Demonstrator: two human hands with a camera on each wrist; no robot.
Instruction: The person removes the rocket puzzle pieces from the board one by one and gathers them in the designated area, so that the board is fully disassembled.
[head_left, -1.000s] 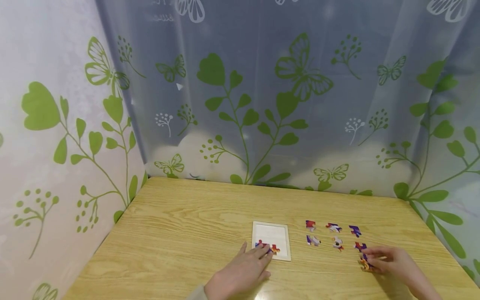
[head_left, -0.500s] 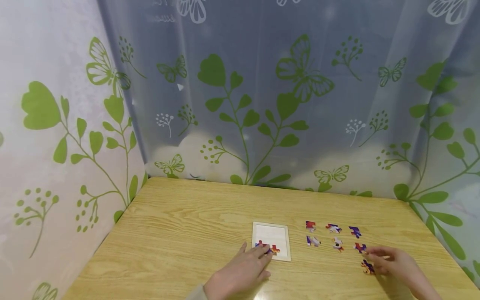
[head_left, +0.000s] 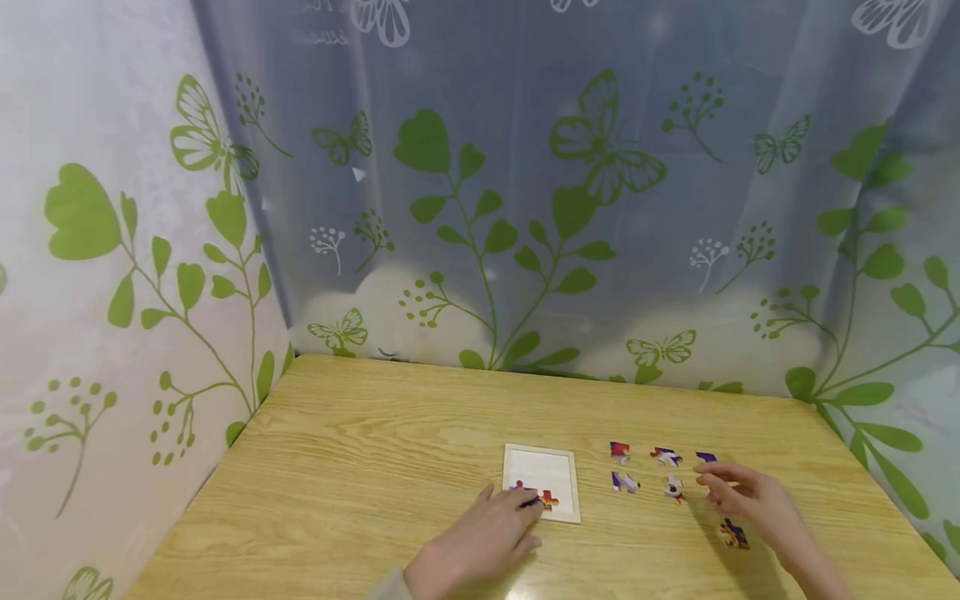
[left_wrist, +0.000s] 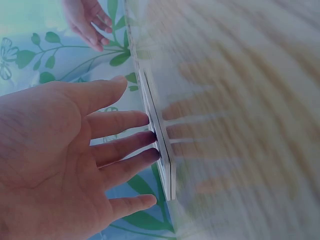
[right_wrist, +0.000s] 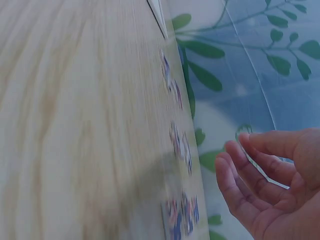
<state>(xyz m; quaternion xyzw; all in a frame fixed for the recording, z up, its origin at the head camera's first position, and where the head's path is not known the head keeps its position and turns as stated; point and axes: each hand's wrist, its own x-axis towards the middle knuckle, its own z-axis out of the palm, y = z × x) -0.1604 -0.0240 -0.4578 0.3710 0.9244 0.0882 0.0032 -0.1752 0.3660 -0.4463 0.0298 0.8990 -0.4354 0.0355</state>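
My left hand (head_left: 487,529) rests its fingertips on the joined puzzle pieces (head_left: 551,500) at the bottom of the white puzzle frame (head_left: 577,483). Those fingers lie spread and nearly straight in the left wrist view, where they touch the frame's near side (left_wrist: 167,170). My right hand (head_left: 753,504) hovers over the right-hand loose pieces, its fingers loosely bent. No piece shows between its thumb and fingertips in the right wrist view. Below it lies a purple-and-orange puzzle piece (head_left: 734,534). Another piece above that one is mostly hidden behind the hand.
Several loose pieces lie in rows right of the frame, among them a red one (head_left: 620,452), a purple-and-white one (head_left: 665,456) and one with an eye (head_left: 673,489). The wooden table (head_left: 360,467) meets a leaf-patterned curtain (head_left: 510,208) at its far edge.
My right hand has left the lower right puzzle piece and moved up and to the left, over the neighbouring pieces. The left hand stays where it was on the frame.
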